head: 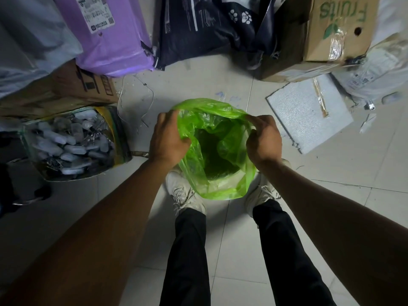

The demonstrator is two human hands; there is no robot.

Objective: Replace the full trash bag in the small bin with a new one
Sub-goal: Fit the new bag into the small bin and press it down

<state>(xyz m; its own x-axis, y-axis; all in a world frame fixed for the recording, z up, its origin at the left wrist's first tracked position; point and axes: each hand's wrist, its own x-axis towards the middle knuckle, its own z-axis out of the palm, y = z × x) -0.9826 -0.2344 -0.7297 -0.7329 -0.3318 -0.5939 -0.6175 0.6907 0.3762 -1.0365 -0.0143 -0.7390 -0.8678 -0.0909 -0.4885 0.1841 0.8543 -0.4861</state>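
Entry, floor level, read left to right: we logged a clear container of small grey items (72,142) at far left, near our left forearm, with a purple parcel (110,36) behind it. Next came our left hand (169,138), fingers curled and closed on the left rim of the green trash bag (213,149). The bag stood between our two shoes (183,193) on the tiled floor (220,239), its mouth spread wide and dark inside; the small bin itself was hidden under the film, so we could not tell how far the rim was seated. Our right hand (263,139) pinched the right rim, likewise closed on plastic. We judged the film thin, light, limp and slippery, liable to tear if yanked, best held at the rim hem on opposite sides as it was. Further right lay a white foam slab (309,113), with a cardboard fruit box (331,34) behind it. Open room: bare tile lay ahead of the bag and to the right front; the container crowded the left.
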